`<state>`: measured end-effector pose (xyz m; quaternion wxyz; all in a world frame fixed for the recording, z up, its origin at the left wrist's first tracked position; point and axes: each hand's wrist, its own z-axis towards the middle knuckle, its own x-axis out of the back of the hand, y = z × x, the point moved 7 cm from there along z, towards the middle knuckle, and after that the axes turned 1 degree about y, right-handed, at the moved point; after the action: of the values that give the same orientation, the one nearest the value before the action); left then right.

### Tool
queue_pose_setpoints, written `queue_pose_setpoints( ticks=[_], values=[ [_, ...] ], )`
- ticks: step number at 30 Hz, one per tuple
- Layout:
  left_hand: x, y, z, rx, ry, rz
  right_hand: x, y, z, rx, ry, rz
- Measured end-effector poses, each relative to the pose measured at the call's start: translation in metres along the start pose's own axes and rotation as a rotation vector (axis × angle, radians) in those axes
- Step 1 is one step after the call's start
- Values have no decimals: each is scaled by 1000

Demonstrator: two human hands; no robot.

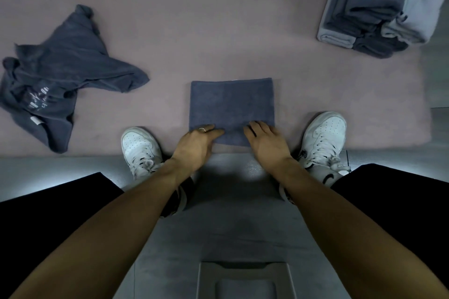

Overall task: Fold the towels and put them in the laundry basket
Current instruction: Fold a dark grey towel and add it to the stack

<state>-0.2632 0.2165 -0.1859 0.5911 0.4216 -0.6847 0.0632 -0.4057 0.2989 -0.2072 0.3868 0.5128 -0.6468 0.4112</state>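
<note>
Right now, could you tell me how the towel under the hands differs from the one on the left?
The folded towel lies flat as a neat rectangle; the crumpled towel sprawls in wrinkles. The left hand and right hand rest on the folded one; nothing touches the crumpled one. Both are dark blue, on the pink rug.

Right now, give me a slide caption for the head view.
Both hands, left and right, press the folded towel's near edge on the rug.

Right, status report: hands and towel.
Left hand and right hand flat on folded dark blue towel. Crumpled dark blue towel waits. Nothing blocking.
</note>
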Motion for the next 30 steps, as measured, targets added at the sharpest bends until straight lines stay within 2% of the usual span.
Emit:
queue_pose_setpoints(
  ticks=[3, 7, 9, 12, 16, 20, 22, 25, 30],
  values=[
    [9, 15, -12, -98, 49, 57, 17, 0, -6, 6, -39, 15],
    [-6, 10, -38, -42, 3, 201, 18, -1, -23, -3, -213, 96],
    [-8, 9, -46, -28, 5, 232, 20, -4, -32, -2, -237, 167],
    [0, -1, -40, 73, -19, 160, 33, 3, -39, -47, -121, 268],
    [18, -21, -22, 249, -84, -280, 45, 25, -37, -248, -24, 423],
    [37, -48, -3, 458, 120, -711, 51, 53, -26, -476, 98, 658],
    [37, -57, 5, 529, 204, -718, 52, 63, -15, -544, 156, 731],
    [35, -54, 18, 487, 315, -627, 51, 73, 3, -579, 245, 745],
    [20, -58, 36, 492, 363, -477, 34, 80, 30, -541, 283, 673]
  ],
)
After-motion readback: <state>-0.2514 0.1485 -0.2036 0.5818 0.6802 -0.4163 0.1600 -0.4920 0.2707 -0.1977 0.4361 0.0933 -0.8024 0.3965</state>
